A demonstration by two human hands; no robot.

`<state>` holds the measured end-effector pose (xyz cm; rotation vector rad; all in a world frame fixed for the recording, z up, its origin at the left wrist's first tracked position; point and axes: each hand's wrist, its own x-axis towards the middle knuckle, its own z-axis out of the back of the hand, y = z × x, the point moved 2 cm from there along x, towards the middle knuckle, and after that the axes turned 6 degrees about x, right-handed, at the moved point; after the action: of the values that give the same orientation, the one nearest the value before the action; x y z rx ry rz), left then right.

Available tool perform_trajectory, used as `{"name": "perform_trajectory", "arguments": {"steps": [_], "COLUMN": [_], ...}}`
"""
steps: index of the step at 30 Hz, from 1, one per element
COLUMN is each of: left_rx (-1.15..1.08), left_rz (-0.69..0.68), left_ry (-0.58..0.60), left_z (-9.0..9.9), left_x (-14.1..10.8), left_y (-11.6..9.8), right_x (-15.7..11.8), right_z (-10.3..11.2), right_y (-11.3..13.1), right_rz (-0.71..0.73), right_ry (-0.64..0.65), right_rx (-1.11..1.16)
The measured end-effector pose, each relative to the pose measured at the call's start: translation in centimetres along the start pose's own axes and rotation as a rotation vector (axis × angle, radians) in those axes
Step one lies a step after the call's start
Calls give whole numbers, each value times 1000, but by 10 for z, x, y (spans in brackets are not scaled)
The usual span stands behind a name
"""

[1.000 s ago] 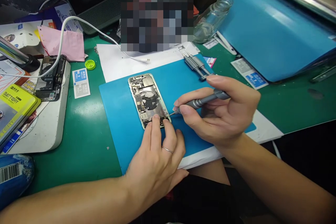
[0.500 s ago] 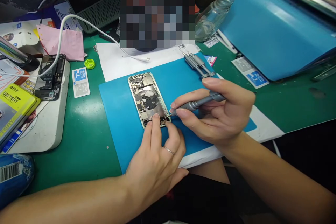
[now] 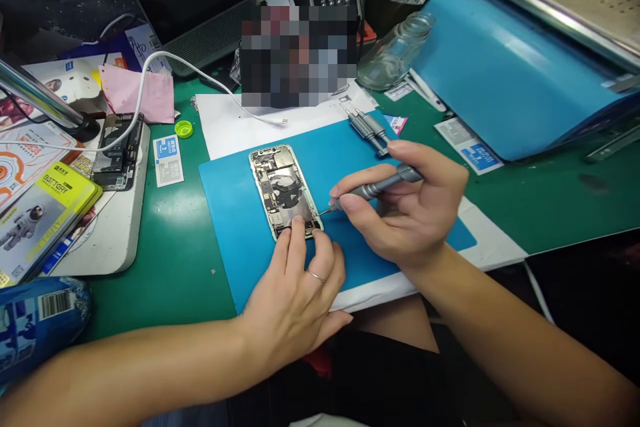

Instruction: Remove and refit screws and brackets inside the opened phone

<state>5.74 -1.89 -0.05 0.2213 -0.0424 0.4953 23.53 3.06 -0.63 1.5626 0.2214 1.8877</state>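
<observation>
An opened phone (image 3: 286,187), its circuit board and metal inner plate bare, lies on a blue mat (image 3: 235,227). My left hand (image 3: 300,287) holds the phone's near end; the index fingertip presses inside the frame and other fingertips bend over the bottom edge, partly hiding it. Between thumb and fingers, my right hand (image 3: 415,207) grips a grey screwdriver (image 3: 373,189) at a slant. Its thin tip is at the phone's lower right edge; whether it touches a screw is too small to tell. Two more screwdrivers (image 3: 367,127) lie at the mat's far edge.
Left of the mat, another opened phone (image 3: 119,152) and a yellow battery box (image 3: 60,213) rest on a white device (image 3: 130,233). A white cable (image 3: 200,73) arches overhead of the papers. A glass jar (image 3: 395,53) and a blue-covered machine (image 3: 480,67) stand back right.
The whole view has shifted a little. The screwdriver tip has drawn back slightly, from inside the phone's lower right corner to its right edge. My left hand stays on the phone.
</observation>
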Motion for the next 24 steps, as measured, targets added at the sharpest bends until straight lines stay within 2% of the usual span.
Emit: {"name": "perform_trajectory", "arguments": {"steps": [6, 10, 13, 17, 20, 24], "left_rx": [-19, -61, -103, -74, -104, -202], "left_rz": [-8, -59, -43, 47, 110, 176], "left_ry": [18, -35, -72, -69, -111, -169], "left_z": [1, 9, 20, 29, 23, 3], "left_x": [-3, 0, 6, 10, 8, 4], "left_y": [0, 4, 16, 41, 57, 65], "right_x": [-2, -6, -7, -6, -5, -6], "right_z": [3, 6, 7, 8, 8, 8], "right_y": [-11, -17, -20, -20, -20, -15], "right_rz": [-114, -166, -192, -203, -215, -163], "right_ry": [-77, -102, -98, -128, -133, -101], "right_rx": [35, -1, 8, 33, 50, 12]}}
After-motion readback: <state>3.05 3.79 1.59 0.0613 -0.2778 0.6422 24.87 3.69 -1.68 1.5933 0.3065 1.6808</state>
